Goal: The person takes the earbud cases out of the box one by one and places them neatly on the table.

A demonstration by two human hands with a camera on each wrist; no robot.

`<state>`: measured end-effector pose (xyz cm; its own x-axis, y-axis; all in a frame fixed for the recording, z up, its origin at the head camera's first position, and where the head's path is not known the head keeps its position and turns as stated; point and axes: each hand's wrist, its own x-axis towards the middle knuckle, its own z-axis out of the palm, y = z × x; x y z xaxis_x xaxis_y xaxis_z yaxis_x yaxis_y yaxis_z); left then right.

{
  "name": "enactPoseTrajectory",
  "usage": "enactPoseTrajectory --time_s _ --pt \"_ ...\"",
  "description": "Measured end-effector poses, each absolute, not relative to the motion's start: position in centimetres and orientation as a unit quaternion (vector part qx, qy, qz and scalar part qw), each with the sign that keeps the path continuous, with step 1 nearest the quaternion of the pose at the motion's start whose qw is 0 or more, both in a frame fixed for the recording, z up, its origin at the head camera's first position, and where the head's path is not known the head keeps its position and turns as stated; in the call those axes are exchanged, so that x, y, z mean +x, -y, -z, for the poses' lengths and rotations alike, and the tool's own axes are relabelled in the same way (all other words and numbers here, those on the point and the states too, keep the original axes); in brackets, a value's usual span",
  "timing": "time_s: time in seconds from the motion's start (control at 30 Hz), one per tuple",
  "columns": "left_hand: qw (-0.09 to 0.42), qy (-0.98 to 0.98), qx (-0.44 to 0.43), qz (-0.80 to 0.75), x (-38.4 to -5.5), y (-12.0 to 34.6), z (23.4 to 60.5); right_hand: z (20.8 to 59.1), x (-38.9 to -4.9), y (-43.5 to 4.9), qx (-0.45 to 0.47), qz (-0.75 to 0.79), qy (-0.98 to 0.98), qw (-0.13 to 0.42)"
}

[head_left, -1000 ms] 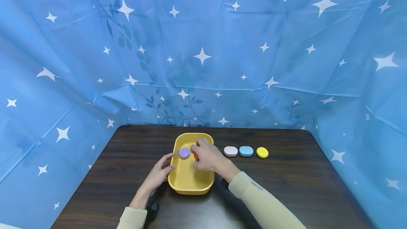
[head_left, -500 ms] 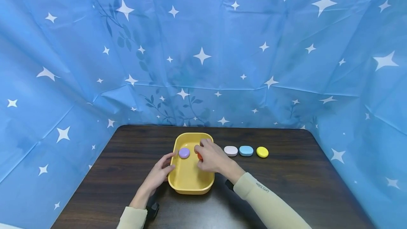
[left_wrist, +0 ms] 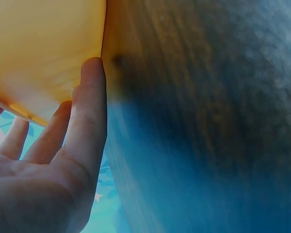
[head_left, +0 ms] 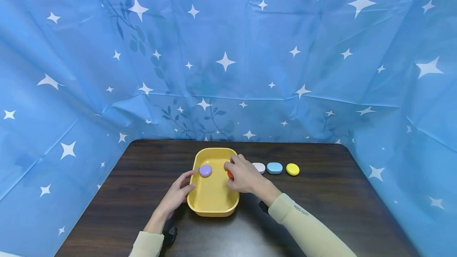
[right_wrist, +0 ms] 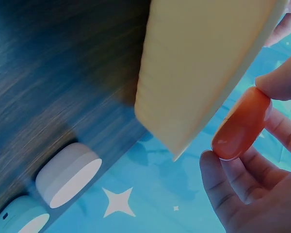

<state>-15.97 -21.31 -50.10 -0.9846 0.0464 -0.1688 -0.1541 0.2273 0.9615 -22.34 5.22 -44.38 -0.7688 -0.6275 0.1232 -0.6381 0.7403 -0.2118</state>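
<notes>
My right hand (head_left: 243, 175) pinches a small orange rounded case (right_wrist: 243, 124) between thumb and fingertips. In the right wrist view the case is above the rim level, just outside a yellow plastic tray (head_left: 214, 205). From the head view, the hand covers the tray's right rim and most of the case. At the tray's left side, my left hand (head_left: 174, 194) touches the rim and wall. The left wrist view shows straight fingers (left_wrist: 87, 107) lying along the tray's outer wall. Inside the tray, near its left wall, lies a round purple case (head_left: 205, 171).
Right of the tray, a white oblong case (head_left: 259, 167), a light blue oblong case (head_left: 275, 168) and a yellow round case (head_left: 292, 169) stand in a row on the dark wooden table (head_left: 321, 201). A blue star-patterned cloth (head_left: 228, 82) hangs behind.
The right hand has moved to the right with the orange case, from over the tray's inside to its right rim. The left hand and the tray hold their places.
</notes>
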Motion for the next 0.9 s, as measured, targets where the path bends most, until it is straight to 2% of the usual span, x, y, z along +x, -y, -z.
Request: enactPoseTrajectory --time_s 0.9 --pt "0.084 -0.777 -0.030 -0.623 -16.0 21.5 50.1 44.7 -22.2 -8.3 0.308 -0.151 0.939 0.027"
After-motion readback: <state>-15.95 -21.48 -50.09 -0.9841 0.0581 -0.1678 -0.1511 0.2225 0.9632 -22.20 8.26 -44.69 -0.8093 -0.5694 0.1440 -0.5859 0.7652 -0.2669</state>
